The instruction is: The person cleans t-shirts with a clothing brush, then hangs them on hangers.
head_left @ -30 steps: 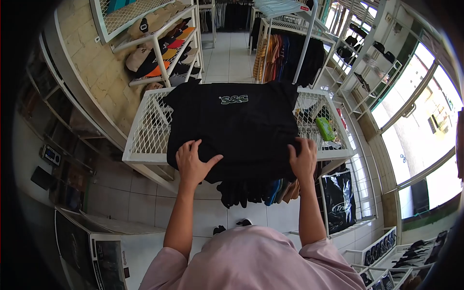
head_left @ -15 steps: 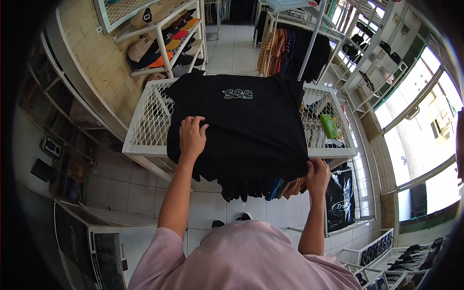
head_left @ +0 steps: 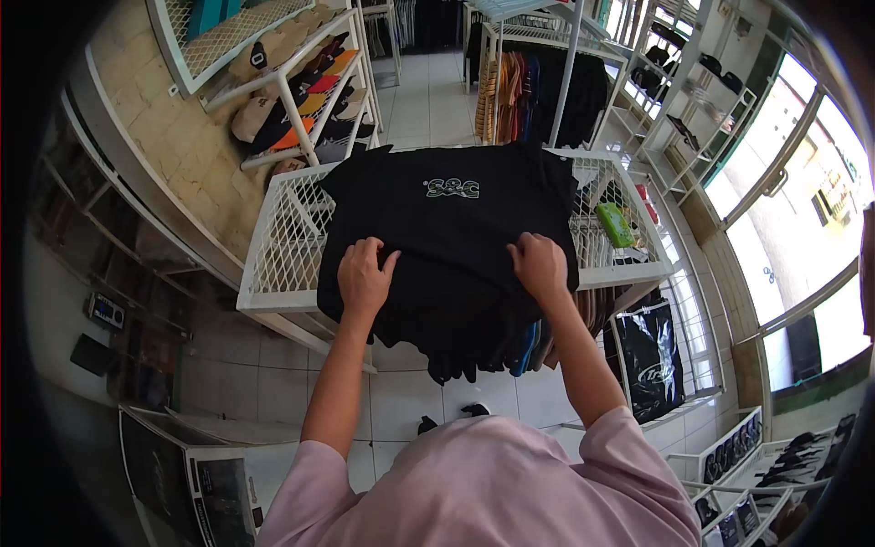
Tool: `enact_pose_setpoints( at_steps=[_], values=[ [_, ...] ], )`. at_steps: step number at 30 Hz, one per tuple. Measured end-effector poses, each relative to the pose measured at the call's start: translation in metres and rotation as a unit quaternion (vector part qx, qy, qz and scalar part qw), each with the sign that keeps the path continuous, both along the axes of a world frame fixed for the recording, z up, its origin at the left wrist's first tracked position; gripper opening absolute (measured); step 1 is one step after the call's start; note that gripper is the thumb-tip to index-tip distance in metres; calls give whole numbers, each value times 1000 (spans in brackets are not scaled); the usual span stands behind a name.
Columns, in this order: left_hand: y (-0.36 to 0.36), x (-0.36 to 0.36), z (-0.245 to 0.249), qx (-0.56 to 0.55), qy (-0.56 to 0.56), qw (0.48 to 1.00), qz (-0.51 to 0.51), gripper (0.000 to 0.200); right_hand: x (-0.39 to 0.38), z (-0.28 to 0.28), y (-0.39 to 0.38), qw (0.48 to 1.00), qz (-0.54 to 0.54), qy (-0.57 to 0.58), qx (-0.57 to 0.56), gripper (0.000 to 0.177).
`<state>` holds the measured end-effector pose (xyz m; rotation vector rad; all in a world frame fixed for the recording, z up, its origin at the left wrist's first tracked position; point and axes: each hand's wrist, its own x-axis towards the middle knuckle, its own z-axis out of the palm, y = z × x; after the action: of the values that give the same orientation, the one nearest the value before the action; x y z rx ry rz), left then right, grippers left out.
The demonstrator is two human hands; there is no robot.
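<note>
A black T-shirt [head_left: 437, 237] lies spread over a white mesh-topped rack, its small outlined chest print facing up and its near part hanging over the front edge. On the left part of the shirt rests my left hand [head_left: 365, 278], palm down, fingers slightly bent and thumb held apart. My right hand [head_left: 540, 266] lies on the right part of the shirt, fingers bent and thumb out to the side. Both hands touch the cloth, and shallow creases run between them. The fingertips are partly hidden from above.
The white mesh rack [head_left: 284, 244] carries a green packet [head_left: 615, 225] at its right, with garments hanging beneath. Caps fill a shelf [head_left: 305, 109] at the left. Beyond stands a rack of clothes [head_left: 519, 96]. A black printed bag [head_left: 652, 365] hangs at the right, near glass doors.
My right hand has let go of the shirt's lower right corner and moved left and up onto the cloth. My left hand stays nearly in place. The view has shifted slightly.
</note>
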<state>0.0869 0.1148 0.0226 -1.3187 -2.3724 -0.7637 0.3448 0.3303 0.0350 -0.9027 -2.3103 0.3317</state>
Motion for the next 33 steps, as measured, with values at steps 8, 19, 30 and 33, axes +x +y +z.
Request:
enact_pose_setpoints(
  at_steps=[8,19,30,33],
  values=[
    [8,-31,-14,-151,-30,988,-7,70,-23,-9,-1,992,-62,-103,37,45],
    [-48,18,0,-18,-12,988,-150,57,59,-17,-33,997,50,-45,29,76],
    [-97,72,-9,55,-51,991,-111,24,105,5,-53,996,94,8,5,18],
    [-102,80,-11,66,-70,989,-108,21,111,14,-66,994,97,15,-38,17]
  ],
)
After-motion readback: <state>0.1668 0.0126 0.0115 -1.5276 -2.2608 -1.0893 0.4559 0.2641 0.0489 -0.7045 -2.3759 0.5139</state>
